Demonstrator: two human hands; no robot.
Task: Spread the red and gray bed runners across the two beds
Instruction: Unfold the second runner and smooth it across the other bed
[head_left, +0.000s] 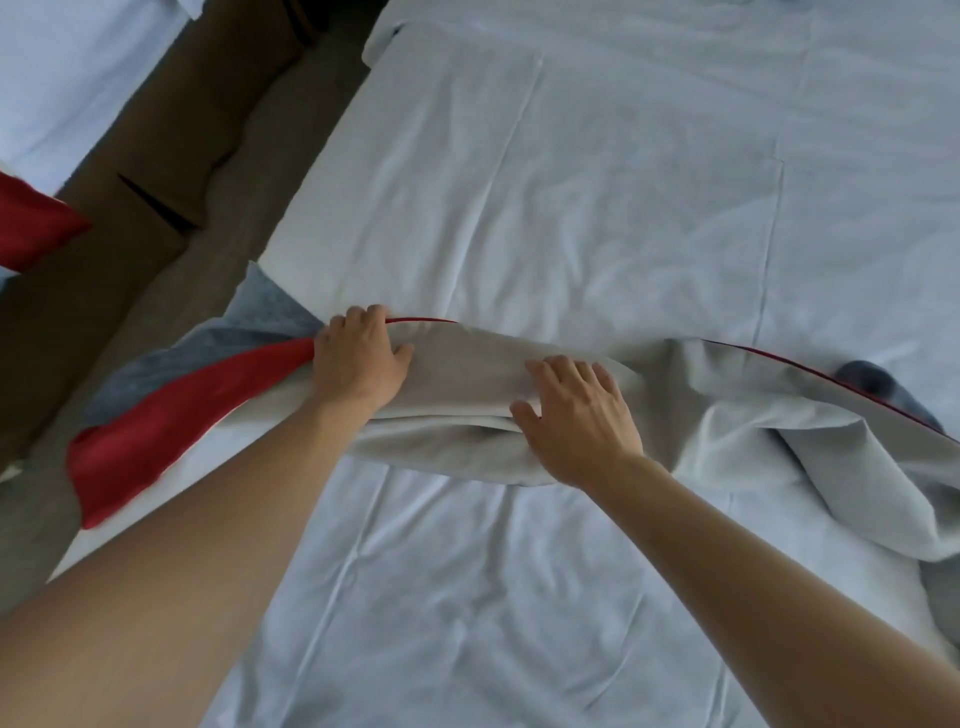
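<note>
Red-and-gray bed runner (467, 395) (pale lining up) lies bunched crosswise on the creased white bed (597, 182). Left hand (358, 358) grips its edge; right hand (576, 415) presses flat, fingers spread.

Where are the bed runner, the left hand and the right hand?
bed runner (171, 415): head view, on its red panel hanging off the bed's side.
left hand (358, 358): head view, back of the hand.
right hand (582, 415): head view, back of the hand.

Cloth bed runner (467, 374): red face, gray speckled band, plain pale-gray backing, red piping. Bed sheet (571, 182): plain white. Carpeted floor (218, 208): brown-gray.
</note>
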